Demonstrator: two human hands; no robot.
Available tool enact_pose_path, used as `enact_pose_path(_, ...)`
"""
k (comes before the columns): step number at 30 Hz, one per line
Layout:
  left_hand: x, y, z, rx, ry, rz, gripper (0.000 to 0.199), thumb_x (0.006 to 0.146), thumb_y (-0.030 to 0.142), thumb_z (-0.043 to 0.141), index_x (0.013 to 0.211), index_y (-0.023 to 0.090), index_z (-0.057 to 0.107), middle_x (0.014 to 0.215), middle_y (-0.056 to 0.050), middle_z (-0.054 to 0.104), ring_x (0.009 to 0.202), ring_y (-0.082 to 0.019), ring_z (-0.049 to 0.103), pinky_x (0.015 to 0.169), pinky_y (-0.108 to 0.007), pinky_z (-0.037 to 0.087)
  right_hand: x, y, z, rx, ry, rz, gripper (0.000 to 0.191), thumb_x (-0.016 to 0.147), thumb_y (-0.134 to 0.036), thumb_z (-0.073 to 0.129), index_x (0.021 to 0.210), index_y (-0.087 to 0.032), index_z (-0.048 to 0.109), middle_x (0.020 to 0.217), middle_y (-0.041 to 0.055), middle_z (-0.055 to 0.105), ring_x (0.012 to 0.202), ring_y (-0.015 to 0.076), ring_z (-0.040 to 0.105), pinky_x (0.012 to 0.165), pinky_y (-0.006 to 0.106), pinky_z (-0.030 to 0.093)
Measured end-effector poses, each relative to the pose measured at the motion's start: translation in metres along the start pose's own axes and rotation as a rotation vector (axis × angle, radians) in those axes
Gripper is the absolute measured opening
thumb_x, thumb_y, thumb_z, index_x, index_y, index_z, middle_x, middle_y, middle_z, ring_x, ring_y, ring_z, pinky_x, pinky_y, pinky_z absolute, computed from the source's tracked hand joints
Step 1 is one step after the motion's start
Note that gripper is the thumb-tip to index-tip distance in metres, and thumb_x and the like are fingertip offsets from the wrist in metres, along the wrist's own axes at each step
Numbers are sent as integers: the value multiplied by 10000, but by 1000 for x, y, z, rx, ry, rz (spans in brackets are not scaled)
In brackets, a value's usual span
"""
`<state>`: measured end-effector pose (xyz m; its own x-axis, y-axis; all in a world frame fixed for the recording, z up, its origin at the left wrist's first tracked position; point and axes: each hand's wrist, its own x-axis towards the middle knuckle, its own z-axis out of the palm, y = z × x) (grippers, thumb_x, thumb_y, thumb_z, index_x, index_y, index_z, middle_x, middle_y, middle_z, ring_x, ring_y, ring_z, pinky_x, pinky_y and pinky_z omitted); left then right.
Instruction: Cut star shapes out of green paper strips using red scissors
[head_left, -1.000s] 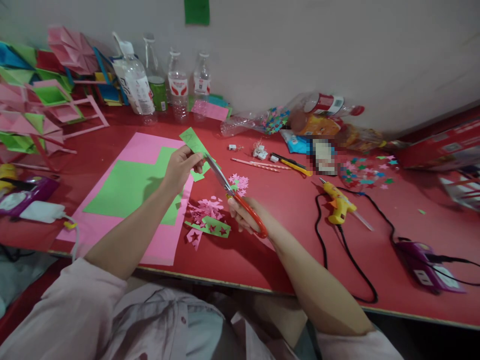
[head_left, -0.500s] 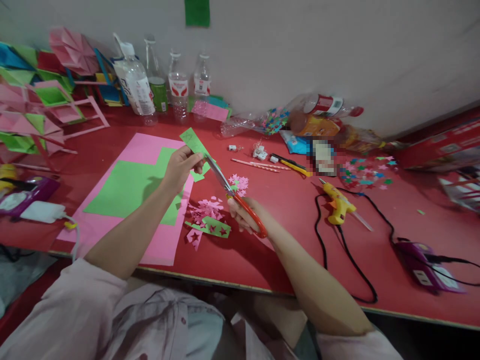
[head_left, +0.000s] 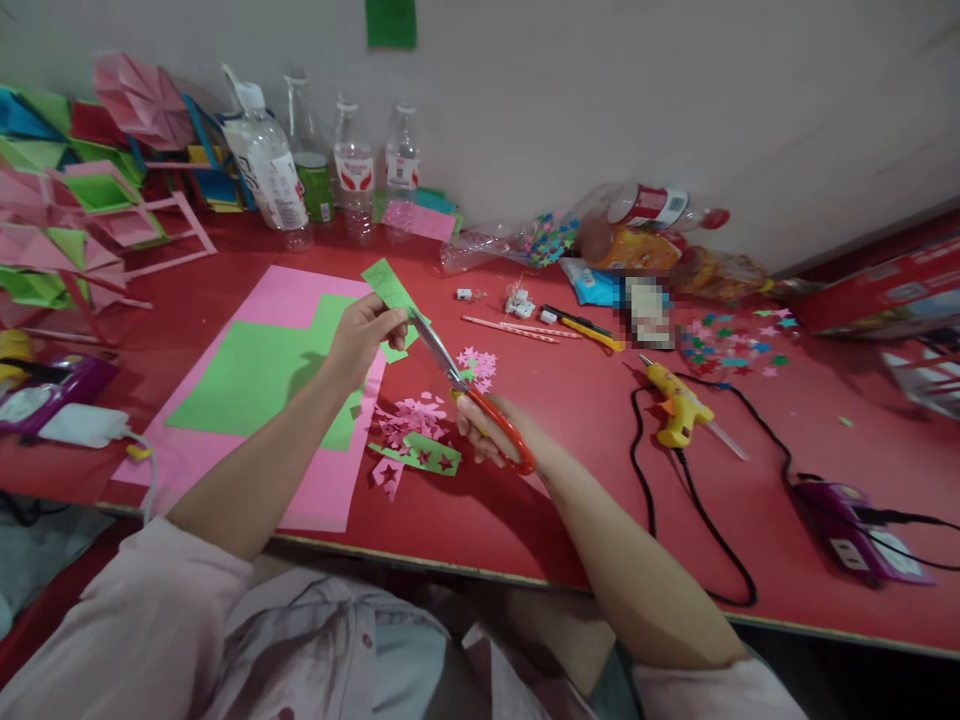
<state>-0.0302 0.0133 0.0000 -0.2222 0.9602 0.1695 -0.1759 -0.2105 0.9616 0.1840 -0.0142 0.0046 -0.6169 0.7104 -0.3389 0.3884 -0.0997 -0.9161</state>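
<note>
My left hand (head_left: 367,335) pinches a narrow green paper strip (head_left: 385,280) that has faint star lines drawn on it. My right hand (head_left: 486,425) is closed around the orange handles of the scissors (head_left: 491,412). Their blades point up and left, with the tips at the strip's lower end beside my left fingertips. Below the blades lie pink paper scraps (head_left: 411,420), a green strip with star-shaped holes (head_left: 433,457) and small pink stars (head_left: 480,368). Green sheets (head_left: 247,380) rest on large pink sheets (head_left: 315,500) under my left forearm.
Bottles (head_left: 355,175) stand along the wall, and others lie at the back right. A yellow glue gun (head_left: 676,405) with a black cable lies right of my right hand, near a purple power strip (head_left: 847,530). Folded paper models (head_left: 97,220) fill the back left.
The view has shifted very slightly. Both hands stay almost in place, still holding the strip and the scissors.
</note>
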Motion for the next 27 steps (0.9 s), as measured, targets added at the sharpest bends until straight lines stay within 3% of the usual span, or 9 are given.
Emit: enact_pose_path(27,0,2,1,-41,13,-8,96,698,140,565,603,153,557,498,28,568,406,-47,501,438,-191,405,2,0,3,-8,78,27,496,811,-663,474,618,-210,408,327,-107,314,255,57,314,342,212,381)
